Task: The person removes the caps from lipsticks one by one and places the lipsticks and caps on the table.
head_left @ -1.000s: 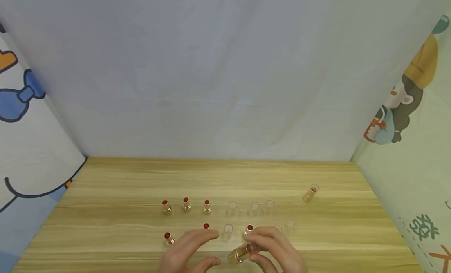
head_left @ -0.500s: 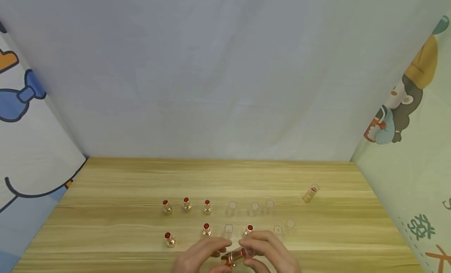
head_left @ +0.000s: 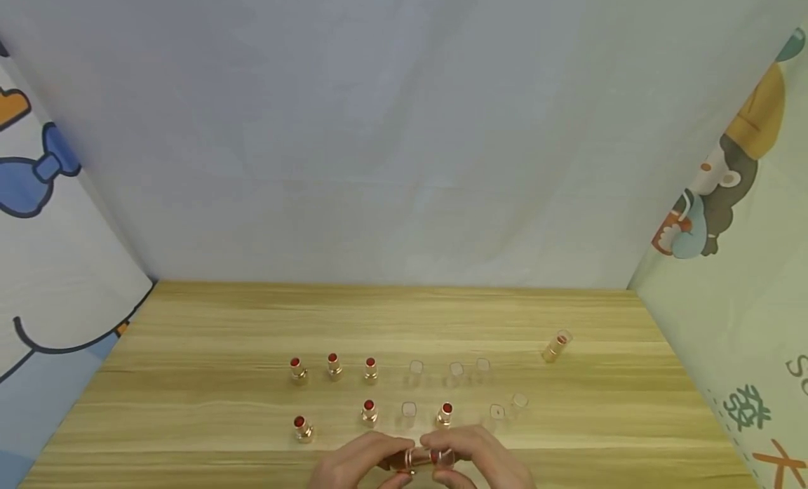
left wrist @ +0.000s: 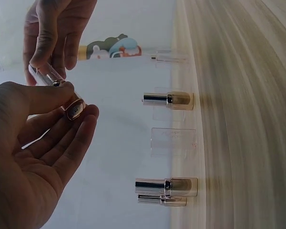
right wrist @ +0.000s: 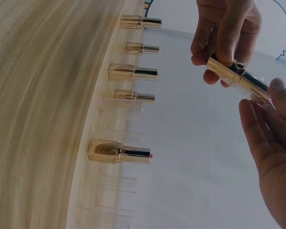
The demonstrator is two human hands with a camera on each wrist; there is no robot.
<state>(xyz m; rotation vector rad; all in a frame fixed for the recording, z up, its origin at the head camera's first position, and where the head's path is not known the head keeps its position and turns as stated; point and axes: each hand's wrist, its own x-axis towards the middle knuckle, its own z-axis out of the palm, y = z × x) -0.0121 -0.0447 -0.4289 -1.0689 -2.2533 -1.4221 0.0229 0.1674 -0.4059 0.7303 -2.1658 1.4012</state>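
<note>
Near the table's front edge, my left hand point(head_left: 362, 462) grips the gold base of a lipstick point(head_left: 419, 457) between thumb and fingers. My right hand point(head_left: 485, 458) pinches the clear cap point(head_left: 447, 459) at the red-tipped end. The lipstick lies nearly level across the head view. In the right wrist view the see-through cap point(right wrist: 258, 90) surrounds the slim gold tube, its edge close to the collar of the base point(right wrist: 220, 70). The left wrist view shows the round bottom point(left wrist: 76, 109) of the base at my left fingers.
Uncapped lipsticks stand on the wooden table point(head_left: 208, 405), among them a front-left one point(head_left: 304, 429) and one just behind the hands point(head_left: 445, 414). Several clear caps, such as this one point(head_left: 409, 412), stand nearby. A capped lipstick point(head_left: 555, 346) stands back right.
My left hand has moved right and closed its fingers round the lipstick's base. The lipstick has turned from slanted to nearly level. My right hand keeps its pinch on the cap, slightly lower.
</note>
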